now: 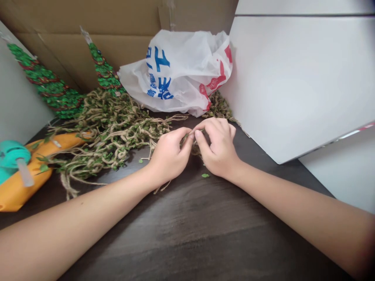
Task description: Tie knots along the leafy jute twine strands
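Twine (108, 128) lies on the table (187, 234) left of, perhaps under, the bag (181, 70).

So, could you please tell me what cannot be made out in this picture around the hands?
- Head view: the stretch of leafy jute twine pinched between the left hand and right hand is hidden by their fingers.
- Head view: whatever the plastic bag holds is hidden by its film.
- Head view: the orange-and-teal object is cut off by the left edge.
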The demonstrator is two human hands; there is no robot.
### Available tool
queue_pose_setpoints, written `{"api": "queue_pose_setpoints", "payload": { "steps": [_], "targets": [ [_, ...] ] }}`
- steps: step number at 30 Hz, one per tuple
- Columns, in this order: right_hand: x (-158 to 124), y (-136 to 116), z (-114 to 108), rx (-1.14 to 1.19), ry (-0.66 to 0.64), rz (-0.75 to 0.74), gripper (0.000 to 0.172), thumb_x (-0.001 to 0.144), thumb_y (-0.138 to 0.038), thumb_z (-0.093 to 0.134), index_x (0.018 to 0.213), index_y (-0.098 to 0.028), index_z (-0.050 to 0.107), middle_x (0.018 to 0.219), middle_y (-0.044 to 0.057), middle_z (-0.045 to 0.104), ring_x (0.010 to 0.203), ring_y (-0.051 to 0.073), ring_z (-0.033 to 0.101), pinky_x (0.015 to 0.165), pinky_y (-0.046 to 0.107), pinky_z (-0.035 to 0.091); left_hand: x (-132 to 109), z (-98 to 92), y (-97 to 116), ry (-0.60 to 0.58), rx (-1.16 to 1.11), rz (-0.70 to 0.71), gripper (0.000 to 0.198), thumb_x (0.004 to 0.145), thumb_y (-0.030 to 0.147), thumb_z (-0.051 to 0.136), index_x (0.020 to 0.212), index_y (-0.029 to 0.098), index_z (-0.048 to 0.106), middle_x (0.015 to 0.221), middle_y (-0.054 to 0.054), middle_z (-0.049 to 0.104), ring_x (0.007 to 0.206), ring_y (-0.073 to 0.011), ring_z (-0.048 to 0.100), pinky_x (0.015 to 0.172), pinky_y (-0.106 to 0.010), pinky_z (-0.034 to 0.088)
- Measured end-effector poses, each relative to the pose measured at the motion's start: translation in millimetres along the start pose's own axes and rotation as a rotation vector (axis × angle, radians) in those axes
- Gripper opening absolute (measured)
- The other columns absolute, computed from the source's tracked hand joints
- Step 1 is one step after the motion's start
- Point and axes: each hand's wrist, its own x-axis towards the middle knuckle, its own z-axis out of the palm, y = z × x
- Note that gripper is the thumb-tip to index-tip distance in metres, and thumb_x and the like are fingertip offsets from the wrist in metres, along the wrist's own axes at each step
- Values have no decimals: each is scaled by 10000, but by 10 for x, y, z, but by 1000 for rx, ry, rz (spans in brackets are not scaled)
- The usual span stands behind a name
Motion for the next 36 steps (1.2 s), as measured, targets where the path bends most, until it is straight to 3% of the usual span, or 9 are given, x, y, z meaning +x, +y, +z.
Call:
{"api": "queue_pose_setpoints", "payload": {
  "steps": [10, 17, 22, 26, 32, 36],
  "targets": [
    [34, 21, -10, 83, -76, 66, 269, 1001, -357, 455, 780, -221, 526, 851, 24, 619, 888, 217, 533, 833, 398, 314, -9, -27, 15, 4, -57, -29, 298, 999, 279, 465, 726, 176, 525, 641, 24, 523, 607, -114, 481, 594, -267, 379],
    [39, 40, -40, 299, -76, -86, 182, 978, -245, 423, 819, -216, 505, 894, 47, 566, 898, 208, 513, 853, 386, 399, -12, -29, 10, 92, -120, -20, 296, 1024, 293, 431, 754, 187, 492, 670, 23, 511, 622, -112, 466, 609, -265, 369],
    [58, 70, 6, 395, 35, -94, 233, 1015, -246, 398, 801, -217, 487, 830, 32, 535, 840, 188, 515, 820, 369, 416, -8, -24, 8, -46, -161, -19, 351, 1024, 303, 432, 703, 173, 492, 618, 32, 477, 581, -103, 443, 581, -261, 353],
    [79, 108, 32, 388, 7, -25, 227, 1005, -229, 448, 792, -208, 525, 814, 16, 572, 811, 173, 524, 801, 351, 398, -29, -43, 37, -168, -285, 88, 289, 1009, 284, 465, 777, 154, 577, 637, 31, 519, 585, -97, 473, 584, -242, 391],
    [86, 122, 48, 431, -78, -30, 241, 1001, -213, 455, 775, -199, 536, 820, 13, 572, 820, 166, 531, 794, 330, 407, -51, -23, 20, -3, -414, 84, 264, 1016, 308, 473, 941, 158, 677, 620, 33, 518, 658, -117, 559, 709, -252, 490],
    [74, 117, 65, 513, -108, 26, 215, 1014, -269, 449, 854, -195, 571, 811, 9, 578, 785, 154, 548, 743, 307, 433, -50, 12, -11, 28, -392, 56, 304, 1022, 346, 465, 1095, 173, 704, 576, 36, 507, 649, -137, 585, 744, -284, 525]
  ]
}}
